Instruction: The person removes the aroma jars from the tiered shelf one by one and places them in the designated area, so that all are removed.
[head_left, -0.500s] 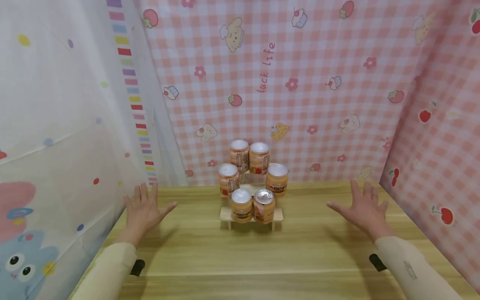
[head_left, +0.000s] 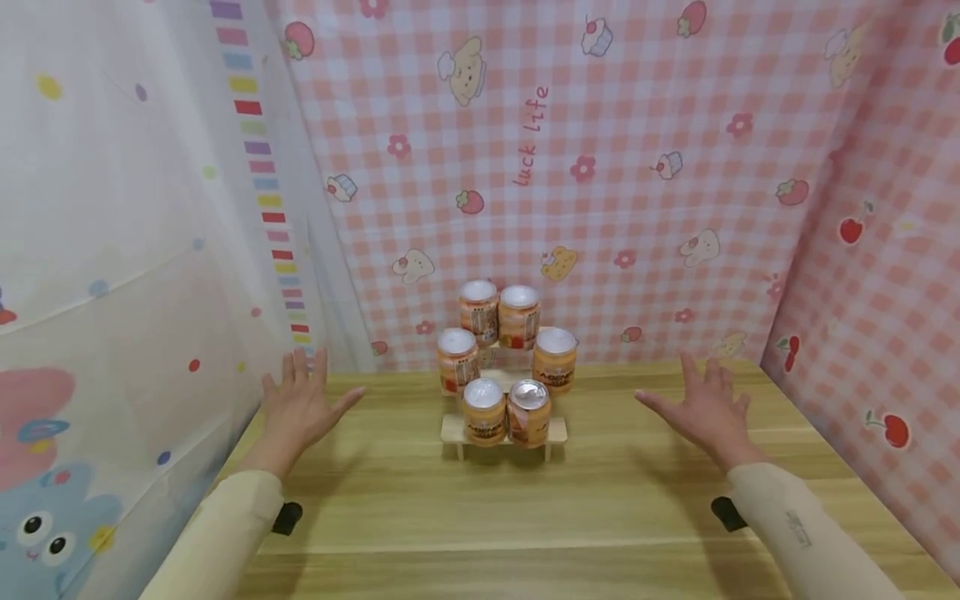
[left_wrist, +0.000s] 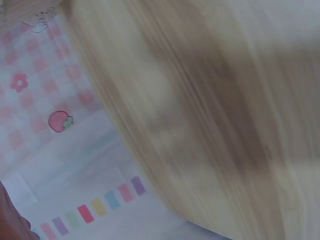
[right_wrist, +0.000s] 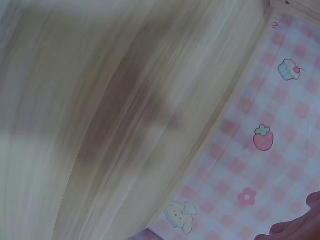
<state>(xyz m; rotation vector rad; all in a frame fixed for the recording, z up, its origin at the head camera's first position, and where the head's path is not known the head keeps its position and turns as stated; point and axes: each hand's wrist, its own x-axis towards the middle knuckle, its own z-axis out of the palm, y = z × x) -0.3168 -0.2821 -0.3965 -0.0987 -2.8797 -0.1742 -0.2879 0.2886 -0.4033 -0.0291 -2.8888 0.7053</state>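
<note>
Several small orange cans with silver lids stand on a stepped wooden rack point(head_left: 453, 430) in the middle of the table. Two cans are on the low front step: a left can point(head_left: 484, 414) and a right can point(head_left: 528, 417). Behind them, one can point(head_left: 458, 364) stands at left and another point(head_left: 555, 363) at right, with two more at the top. My left hand point(head_left: 300, 408) hovers over the table left of the rack, fingers spread, holding nothing. On the other side, my right hand point(head_left: 708, 412) is likewise spread and holds nothing. Both are apart from the cans.
The wooden table point(head_left: 480, 517) reaches back to a pink checked cloth point(head_left: 637, 100). White dotted cloth point(head_left: 135, 217) hangs along the left side, and cherry-printed cloth point(head_left: 892, 317) along the right. A dark wrist device point(head_left: 287, 518) shows under the left sleeve.
Both hands have moved slightly inward, toward the rack, and a little farther forward. The cans and rack stay where they were.
</note>
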